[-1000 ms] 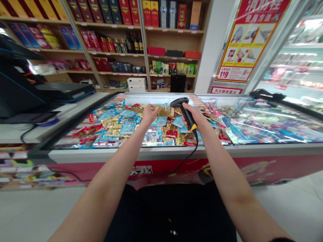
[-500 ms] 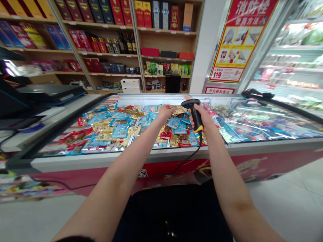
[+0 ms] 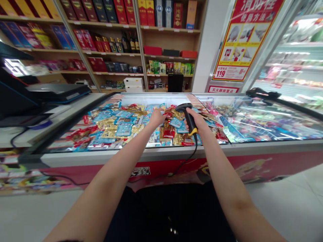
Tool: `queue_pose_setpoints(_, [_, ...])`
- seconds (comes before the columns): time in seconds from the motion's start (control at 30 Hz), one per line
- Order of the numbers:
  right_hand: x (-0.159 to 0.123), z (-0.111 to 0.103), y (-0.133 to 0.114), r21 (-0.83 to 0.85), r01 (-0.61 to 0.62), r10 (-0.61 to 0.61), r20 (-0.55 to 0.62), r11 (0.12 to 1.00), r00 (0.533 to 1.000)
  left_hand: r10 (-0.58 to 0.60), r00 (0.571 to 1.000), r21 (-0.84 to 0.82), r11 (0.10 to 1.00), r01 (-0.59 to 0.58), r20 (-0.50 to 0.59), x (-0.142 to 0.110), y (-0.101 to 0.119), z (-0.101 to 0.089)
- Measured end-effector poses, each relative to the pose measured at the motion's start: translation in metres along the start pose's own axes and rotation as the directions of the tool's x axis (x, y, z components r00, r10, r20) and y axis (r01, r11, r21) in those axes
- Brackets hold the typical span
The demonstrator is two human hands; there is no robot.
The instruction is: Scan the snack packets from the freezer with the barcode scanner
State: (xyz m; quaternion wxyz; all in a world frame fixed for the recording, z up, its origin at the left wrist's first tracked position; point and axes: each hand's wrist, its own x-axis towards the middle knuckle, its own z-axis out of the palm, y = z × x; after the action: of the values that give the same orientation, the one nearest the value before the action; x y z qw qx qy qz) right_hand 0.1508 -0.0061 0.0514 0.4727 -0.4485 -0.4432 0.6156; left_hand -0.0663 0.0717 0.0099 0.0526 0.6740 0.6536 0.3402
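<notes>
The right hand wraps tightly around the handle of a black corded barcode scanner with a yellow collar, its head tilted toward the left hand. The scanner's black cord drops over the front rim of the chest freezer and hangs along its red front panel. The left hand reaches just beside the scanner, with its fingers bunched and pointing down at the foil snack packets piled inside the chest freezer. The hand hides its fingertips' contact, so I cannot tell whether it holds a packet. The packets, blue, gold and red, fill the section under both hands. Left of the chest freezer stands a white counter carrying a black scale. Beyond the chest freezer rise wooden shelves of boxed liquor and bottles. A red and yellow fire-safety poster hangs beyond its right end, beside a lit glass-door fridge.
</notes>
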Motion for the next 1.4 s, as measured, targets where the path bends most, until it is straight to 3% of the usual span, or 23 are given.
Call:
queue_pose_setpoints(0.2, [0.002, 0.045, 0.016, -0.046, -0.072, 0.077, 0.119, 0.996, 0.990, -0.147, 0.989, 0.194, 0.970, 0.144, 0.004, 0.000, -0.062, -0.048])
queue_pose_setpoints(0.37, [0.007, 0.079, 0.036, -0.062, -0.095, 0.104, 0.163, 0.993, 0.981, -0.253, 0.964, 0.337, 0.903, 0.266, -0.083, -0.005, -0.118, -0.093])
queue_pose_setpoints(0.47, [0.009, 0.094, 0.050, -0.059, -0.121, 0.130, 0.187, 0.991, 0.974, -0.327, 0.945, 0.445, 0.847, 0.292, 0.004, -0.012, -0.138, -0.118])
queue_pose_setpoints(0.6, [0.009, 0.107, 0.060, -0.098, -0.158, 0.173, 0.181, 0.983, 0.968, -0.358, 0.923, 0.507, 0.827, 0.244, 0.140, -0.025, -0.141, -0.134])
queue_pose_setpoints(0.77, [0.006, 0.113, 0.059, -0.109, -0.158, 0.176, 0.184, 0.981, 0.967, -0.408, 0.898, 0.502, 0.818, 0.280, 0.164, -0.035, -0.129, -0.130])
queue_pose_setpoints(0.93, [0.006, 0.109, 0.058, -0.099, -0.159, 0.175, 0.178, 0.982, 0.968, -0.373, 0.924, 0.435, 0.849, 0.300, 0.090, -0.030, -0.129, -0.126])
queue_pose_setpoints(1.03, [0.009, 0.103, 0.058, -0.068, -0.145, 0.156, 0.193, 0.987, 0.969, -0.327, 0.939, 0.294, 0.913, 0.284, 0.107, -0.026, -0.125, -0.125])
queue_pose_setpoints(1.13, [0.010, 0.098, 0.054, -0.053, -0.125, 0.133, 0.192, 0.991, 0.972, -0.328, 0.942, -0.009, 0.944, 0.329, 0.074, -0.026, -0.112, -0.114])
queue_pose_setpoints(1.2, [0.009, 0.095, 0.049, -0.057, -0.113, 0.121, 0.179, 0.992, 0.976, -0.348, 0.936, -0.277, 0.896, 0.348, 0.050, -0.026, -0.101, -0.100])
queue_pose_setpoints(1.27, [0.007, 0.092, 0.043, -0.049, -0.105, 0.112, 0.168, 0.993, 0.979, -0.363, 0.927, -0.516, 0.779, 0.355, 0.089, -0.025, -0.088, -0.082])
queue_pose_setpoints(1.4, [0.002, 0.084, 0.032, -0.035, -0.079, 0.083, 0.131, 0.996, 0.988, -0.417, 0.908, -0.736, 0.600, 0.314, 0.047, -0.018, -0.064, -0.044])
